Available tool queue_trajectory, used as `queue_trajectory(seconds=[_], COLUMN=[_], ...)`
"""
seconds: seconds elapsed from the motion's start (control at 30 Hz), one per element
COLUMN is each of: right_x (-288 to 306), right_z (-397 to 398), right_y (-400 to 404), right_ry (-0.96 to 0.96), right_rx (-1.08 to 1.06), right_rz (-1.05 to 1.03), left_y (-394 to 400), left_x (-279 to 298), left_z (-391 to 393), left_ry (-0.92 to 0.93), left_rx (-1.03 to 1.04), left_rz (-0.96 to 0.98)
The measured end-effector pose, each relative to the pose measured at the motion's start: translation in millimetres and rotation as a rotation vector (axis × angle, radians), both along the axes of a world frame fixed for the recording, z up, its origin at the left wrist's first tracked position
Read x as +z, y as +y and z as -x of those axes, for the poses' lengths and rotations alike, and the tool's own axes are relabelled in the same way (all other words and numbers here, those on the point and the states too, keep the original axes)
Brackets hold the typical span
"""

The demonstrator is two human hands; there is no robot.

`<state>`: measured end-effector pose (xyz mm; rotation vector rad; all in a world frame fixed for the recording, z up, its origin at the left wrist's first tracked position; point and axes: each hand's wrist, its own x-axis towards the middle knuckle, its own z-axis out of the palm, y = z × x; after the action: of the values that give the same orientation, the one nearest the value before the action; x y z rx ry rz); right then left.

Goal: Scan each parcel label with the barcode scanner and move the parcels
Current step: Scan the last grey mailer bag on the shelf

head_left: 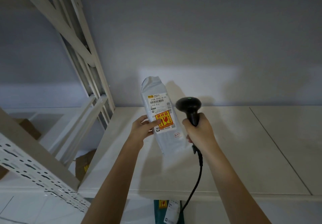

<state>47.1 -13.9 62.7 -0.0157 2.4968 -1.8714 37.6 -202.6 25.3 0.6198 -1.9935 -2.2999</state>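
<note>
The left hand (144, 129) grips one grey parcel (161, 115) by its left edge, thumb pressed across the front near the red and yellow sticker (164, 118), fingers curled behind. It holds the parcel upright and tilted a little, with the white label (159, 102) facing the person, most likely so the barcode sits bare above the thumb and square to the reader. The parcel's lower end hangs close over the bench (226, 145); whether it touches cannot be told.

Just right of the parcel, the right hand (198, 131) is wrapped tight round the handle of one black scanner (189, 107). The scanner's head stands above this hand, level with the label and turned toward it. A bright patch of light falls on the wall behind the parcel, which suggests the beam is on and the scan is in hand. The black cord (198, 171) drops from below the right hand, along the forearm and off the near edge of the bench.

Counted: one parcel held, one scanner, and one more dark green parcel (162, 211) with a white label low down, beneath both forearms. Two brown boxes (83, 164) sit far left of the left hand, below the metal shelving (73, 37).
</note>
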Motion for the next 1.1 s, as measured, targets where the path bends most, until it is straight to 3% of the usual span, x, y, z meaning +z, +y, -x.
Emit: queue_trajectory(seconds=[0.27, 0.53, 0.87, 0.97, 1.03, 1.1], right_x=[-69, -93, -94, -70, -46, -25], right_z=[61, 62, 50, 40, 26, 6], right_y=[35, 36, 41, 50, 60, 74], right_ry=[-0.359, -0.294, -0.279, -0.113, 0.001, -0.022], right_rx=[0.094, 0.156, 0.164, 0.062, 0.130, 0.397], right_rz=[-0.150, -0.163, -0.313, -0.432, -0.183, 0.103], left_y=[-8, 7, 34, 41, 45, 51], left_x=[-9, -9, 10, 16, 20, 25], left_z=[-13, -29, -42, -46, -50, -56], left_ry=[-0.031, -0.059, -0.079, -0.054, -0.033, -0.015], left_rx=[0.072, 0.094, 0.279, 0.283, 0.267, 0.247], left_rz=[-0.001, 0.002, -0.107, -0.114, -0.131, -0.154])
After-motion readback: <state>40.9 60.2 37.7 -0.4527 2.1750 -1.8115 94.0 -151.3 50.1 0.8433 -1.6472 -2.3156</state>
